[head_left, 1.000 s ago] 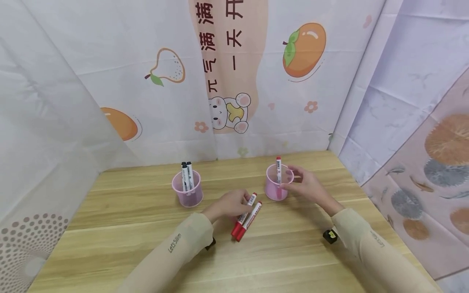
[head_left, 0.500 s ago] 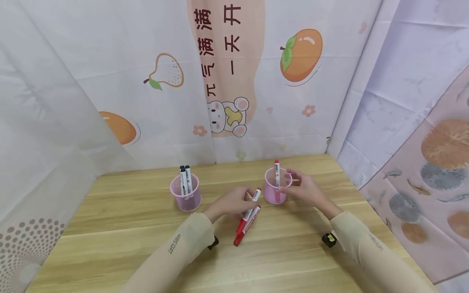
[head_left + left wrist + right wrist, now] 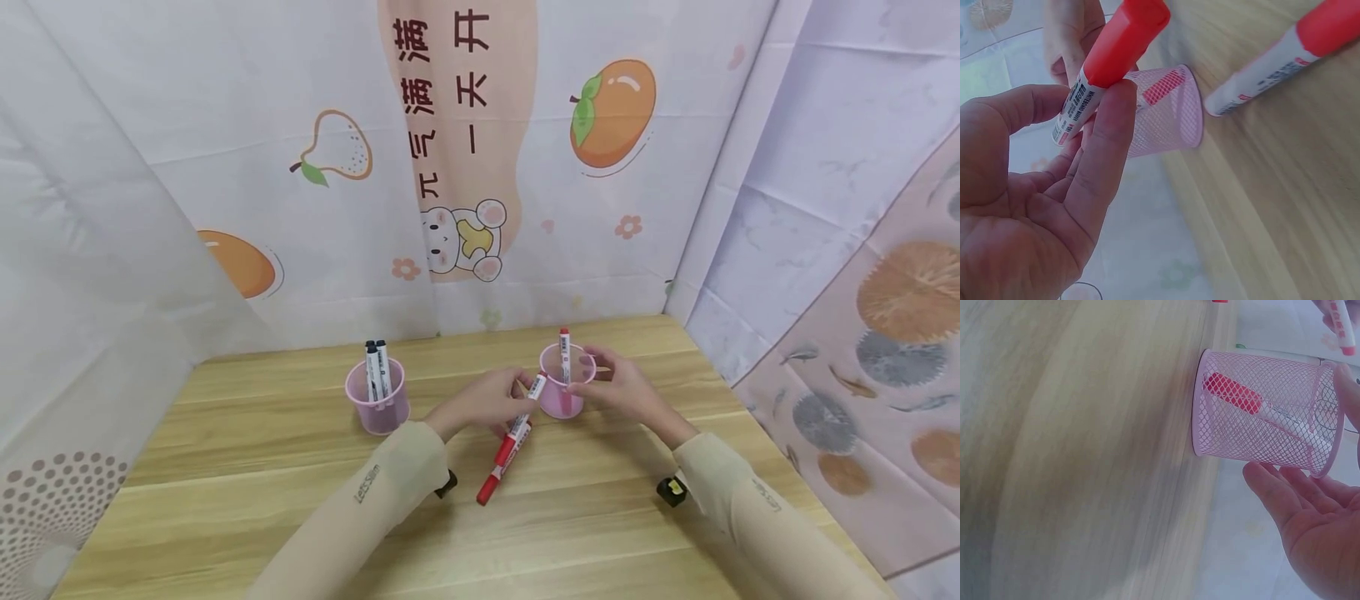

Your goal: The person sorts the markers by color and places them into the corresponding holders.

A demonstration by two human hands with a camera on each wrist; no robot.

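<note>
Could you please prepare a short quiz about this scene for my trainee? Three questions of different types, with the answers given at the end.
1. Count: how many black markers stand in the left cup?
2. True or false: the marker in the right cup stands with its red cap upward.
3. Fill in: the ____ hand holds a red-capped marker off the table.

Key:
1. Three.
2. False; the right wrist view shows the cap near the cup's base.
3. Left; the left hand pinches it between thumb and fingers.
</note>
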